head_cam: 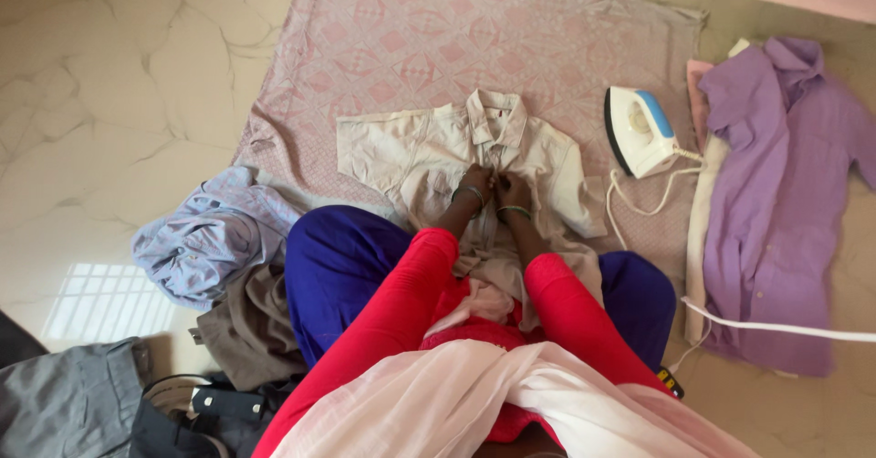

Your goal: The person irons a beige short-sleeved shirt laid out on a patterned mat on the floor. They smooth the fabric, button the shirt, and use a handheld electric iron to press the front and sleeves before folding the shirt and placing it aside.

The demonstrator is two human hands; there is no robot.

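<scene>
**Shirt on mat, both hands at placket**

Shirt (429, 152) lies flat, collar away, on pink mat (429, 38). Left hand (477, 182) and right hand (511, 187) close together, fingers pinching the front below the collar. Iron (636, 130) upright just right. Purple shirt (776, 193) further right.

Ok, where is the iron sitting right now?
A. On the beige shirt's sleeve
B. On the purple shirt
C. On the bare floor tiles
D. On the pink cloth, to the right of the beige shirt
D: the white and blue iron rests on the pink cloth, off the beige shirt and short of the purple shirt.
</scene>
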